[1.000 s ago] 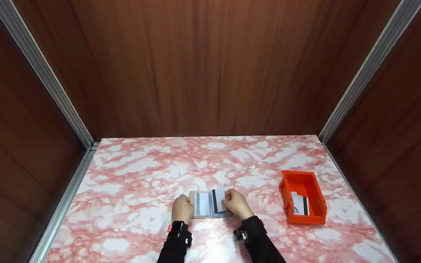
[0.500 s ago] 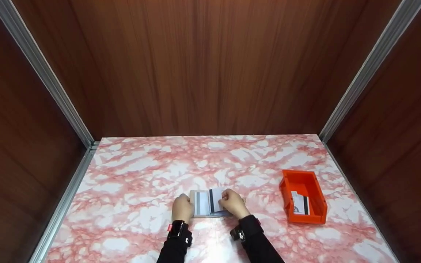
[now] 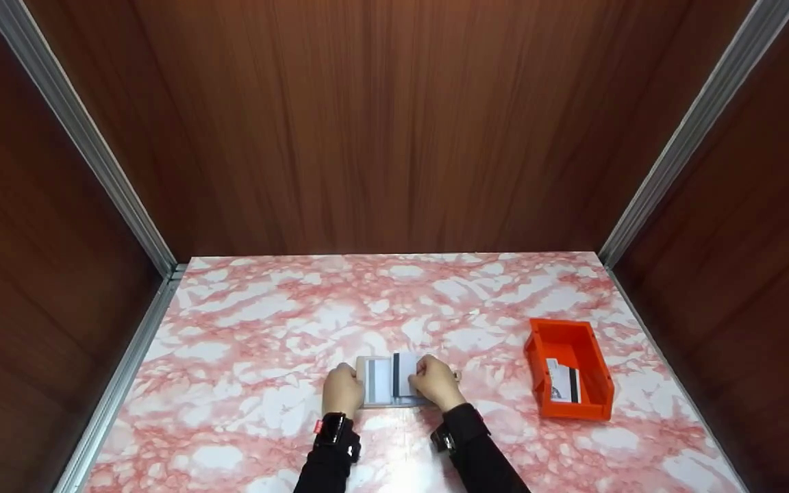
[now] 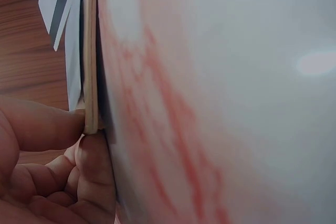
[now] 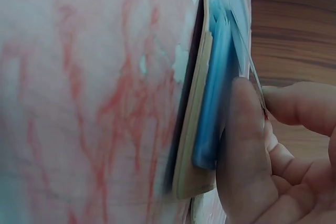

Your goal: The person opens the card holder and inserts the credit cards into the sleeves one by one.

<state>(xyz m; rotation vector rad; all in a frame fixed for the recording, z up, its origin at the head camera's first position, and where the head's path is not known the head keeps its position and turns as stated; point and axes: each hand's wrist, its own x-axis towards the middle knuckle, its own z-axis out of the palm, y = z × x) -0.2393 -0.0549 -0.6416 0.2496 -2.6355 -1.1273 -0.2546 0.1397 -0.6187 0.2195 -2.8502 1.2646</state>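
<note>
An open card holder with a beige cover and clear sleeves lies between the two hands on the table. A card with a grey stripe shows in its left sleeve. My left hand pinches the left edge of the cover between thumb and finger. My right hand pinches a white card with a black stripe by its right side, over the right half of the holder. In the right wrist view the card's thin edge stands tilted above the blue-tinted sleeves.
An orange bin stands at the right of the table, with white cards lying in it, one black-striped. The red-and-white marbled table is bounded by brown wood-look walls at the back and sides.
The right hand has shifted slightly left with the striped card, bringing the card's left edge to the middle of the holder. The left hand has stayed in place.
</note>
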